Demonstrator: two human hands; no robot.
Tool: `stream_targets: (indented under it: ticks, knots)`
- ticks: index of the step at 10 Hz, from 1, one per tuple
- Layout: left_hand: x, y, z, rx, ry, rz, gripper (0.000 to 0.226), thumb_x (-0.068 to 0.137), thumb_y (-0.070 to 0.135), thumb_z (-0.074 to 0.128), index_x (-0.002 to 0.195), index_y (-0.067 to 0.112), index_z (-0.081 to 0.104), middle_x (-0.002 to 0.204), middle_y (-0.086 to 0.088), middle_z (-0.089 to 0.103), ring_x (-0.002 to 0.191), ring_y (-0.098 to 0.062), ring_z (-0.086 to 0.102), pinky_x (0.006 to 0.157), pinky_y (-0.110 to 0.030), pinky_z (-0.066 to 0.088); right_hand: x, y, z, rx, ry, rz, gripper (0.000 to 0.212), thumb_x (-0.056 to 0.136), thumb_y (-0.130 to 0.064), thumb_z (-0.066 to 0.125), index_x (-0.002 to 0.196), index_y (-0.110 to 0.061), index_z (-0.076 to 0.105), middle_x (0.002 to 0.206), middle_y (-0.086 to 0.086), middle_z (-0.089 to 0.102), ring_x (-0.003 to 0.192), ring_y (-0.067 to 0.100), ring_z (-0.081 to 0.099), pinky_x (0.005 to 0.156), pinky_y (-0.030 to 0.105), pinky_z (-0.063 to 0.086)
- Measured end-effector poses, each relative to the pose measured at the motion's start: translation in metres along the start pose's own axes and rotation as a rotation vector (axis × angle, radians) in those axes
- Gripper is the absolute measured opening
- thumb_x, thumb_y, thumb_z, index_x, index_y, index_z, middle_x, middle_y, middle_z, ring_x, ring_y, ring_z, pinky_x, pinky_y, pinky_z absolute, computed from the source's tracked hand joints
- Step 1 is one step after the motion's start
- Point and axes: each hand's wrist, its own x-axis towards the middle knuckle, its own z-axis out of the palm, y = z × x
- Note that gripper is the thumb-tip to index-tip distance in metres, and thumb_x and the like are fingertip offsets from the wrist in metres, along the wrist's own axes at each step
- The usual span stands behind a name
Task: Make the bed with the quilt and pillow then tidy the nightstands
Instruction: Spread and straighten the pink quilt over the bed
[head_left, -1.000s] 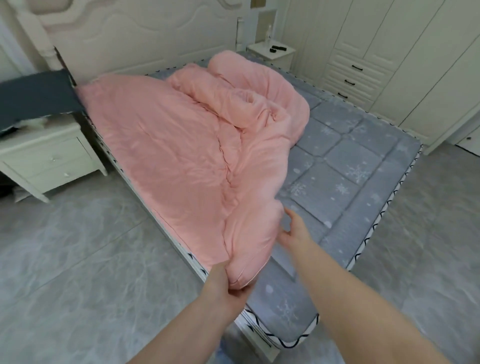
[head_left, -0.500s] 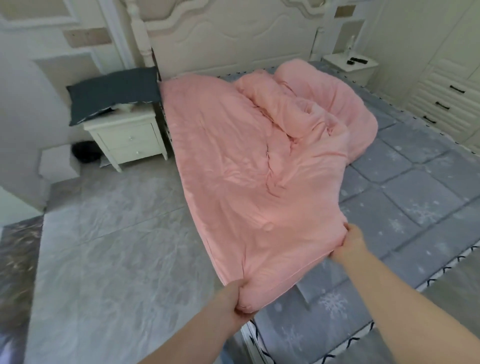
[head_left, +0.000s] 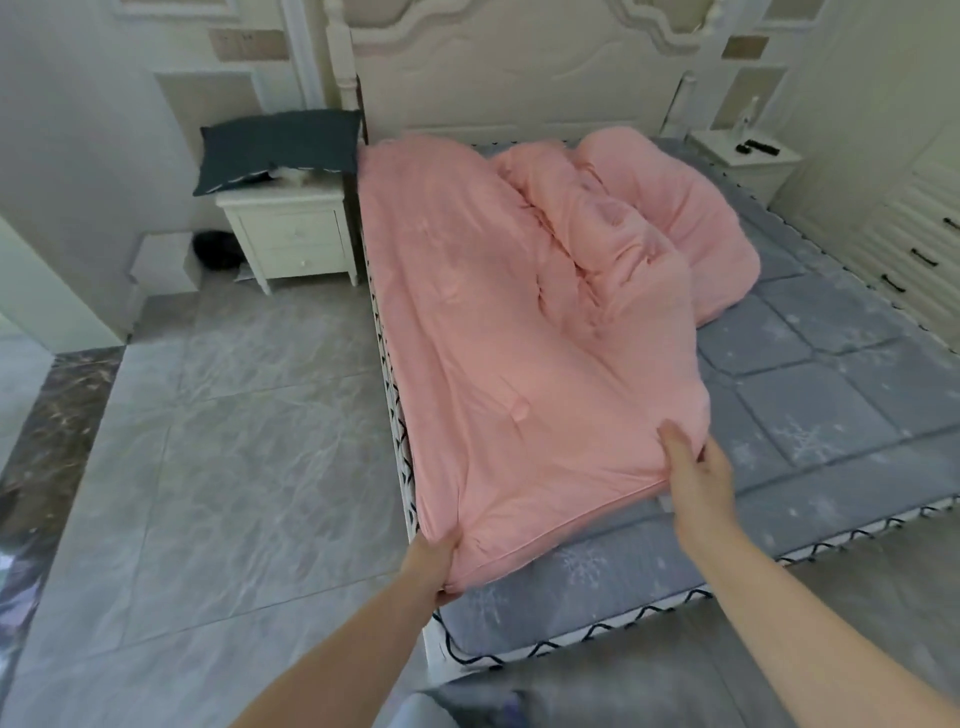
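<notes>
Your left hand (head_left: 434, 558) grips the near corner of the pink quilt (head_left: 498, 364), fingers curled over the hem right at the bed's foot corner on the left side. Your right hand (head_left: 698, 475) pinches the quilt's lower edge further along to the right, thumb lying on top of the fabric and the other fingers tucked beneath it. The two hands are apart, with a stretch of hem running between them. The quilt covers the left part of the bed (head_left: 841, 415) fairly flat, from the headboard (head_left: 519, 67) down to your hands, while the rest of it is bunched in a thick heap toward the upper middle, leaving the grey snowflake mattress cover bare on the right and along the foot. The dark pillow (head_left: 278, 148) lies on the surface of the left nightstand (head_left: 291, 234), just beside the head of the bed, overhanging its top. The right nightstand (head_left: 743, 163) stands at the far corner with small dark objects (head_left: 757, 147) on it, too small to identify.
</notes>
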Motion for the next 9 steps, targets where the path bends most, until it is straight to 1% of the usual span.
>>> stream_targets:
  ticks: [1,2,3,4,5,6,7,8,9]
  knots:
    - [-0.001,-0.027,-0.004,0.018,0.01,-0.026,0.03,0.091,0.036,0.063,0.115,0.026,0.047,0.1,-0.004,0.059,0.09,-0.025,0.061,0.078,-0.045,0.058,-0.026,0.025,-0.022,-0.107,0.016,-0.033,0.017,0.094,-0.024,0.061,0.108,-0.015,0.066,0.1,-0.007,0.069,0.091,0.006,0.061,0.082,0.025,0.045]
    - [0.004,-0.053,-0.012,0.046,0.025,-0.077,0.03,0.092,0.03,0.062,0.117,0.022,0.049,0.104,-0.006,0.058,0.092,-0.026,0.059,0.083,-0.048,0.056,-0.034,0.063,-0.033,-0.196,0.051,0.043,0.018,0.094,-0.025,0.061,0.106,-0.012,0.065,0.096,-0.005,0.067,0.095,0.015,0.059,0.082,0.028,0.043]
    - [0.026,-0.074,-0.024,0.093,0.038,-0.093,0.051,0.084,0.026,0.068,0.131,0.014,0.051,0.117,-0.011,0.06,0.105,-0.032,0.061,0.089,-0.054,0.054,-0.042,0.097,-0.036,-0.267,0.137,0.131,0.018,0.094,-0.026,0.06,0.098,-0.009,0.063,0.093,0.003,0.065,0.091,0.02,0.056,0.077,0.029,0.04]
    - [0.036,-0.092,-0.027,0.009,-0.007,-0.167,0.038,0.087,0.018,0.063,0.123,0.017,0.052,0.113,-0.008,0.059,0.1,-0.03,0.062,0.072,-0.051,0.06,-0.039,0.127,-0.029,-0.315,0.251,0.198,0.016,0.093,-0.026,0.061,0.095,-0.01,0.062,0.095,0.007,0.063,0.091,0.021,0.055,0.078,0.03,0.039]
    - [0.056,-0.116,-0.018,0.032,-0.07,-0.221,0.034,0.09,0.016,0.06,0.122,0.018,0.048,0.117,-0.009,0.056,0.097,-0.03,0.062,0.062,-0.046,0.061,-0.028,0.155,-0.018,-0.312,0.338,0.162,0.016,0.093,-0.025,0.061,0.093,-0.009,0.062,0.092,0.007,0.063,0.089,0.022,0.055,0.077,0.03,0.039]
    - [0.077,-0.146,-0.009,0.253,-0.108,-0.202,0.043,0.09,0.015,0.058,0.129,0.013,0.042,0.107,-0.007,0.057,0.085,-0.024,0.063,0.068,-0.039,0.059,-0.015,0.197,-0.02,-0.324,0.387,0.246,0.018,0.093,-0.022,0.06,0.1,-0.006,0.062,0.095,0.01,0.06,0.087,0.024,0.054,0.075,0.032,0.041]
    - [0.098,-0.18,-0.004,0.484,-0.146,-0.159,0.069,0.079,0.017,0.061,0.142,0.012,0.034,0.106,-0.008,0.053,0.085,-0.023,0.057,0.07,-0.028,0.049,-0.013,0.238,-0.035,-0.248,0.402,0.635,0.017,0.095,-0.012,0.055,0.109,-0.005,0.059,0.094,0.014,0.058,0.07,0.022,0.053,0.058,0.033,0.045]
    - [0.109,-0.201,0.0,0.494,-0.157,-0.175,0.073,0.079,0.019,0.06,0.147,0.015,0.032,0.12,-0.01,0.055,0.09,-0.026,0.064,0.076,-0.031,0.051,-0.021,0.244,-0.047,-0.297,0.345,0.626,0.017,0.093,-0.002,0.049,0.102,-0.003,0.063,0.09,0.014,0.058,0.061,0.016,0.048,0.057,0.029,0.041]
    - [0.1,-0.181,0.004,0.43,-0.141,-0.155,0.071,0.074,0.02,0.054,0.143,0.02,0.04,0.108,-0.012,0.061,0.065,-0.021,0.056,0.053,-0.025,0.043,-0.034,0.219,-0.037,-0.247,0.294,0.588,0.017,0.093,0.001,0.049,0.088,-0.011,0.06,0.088,0.009,0.057,0.067,0.017,0.052,0.063,0.03,0.044]
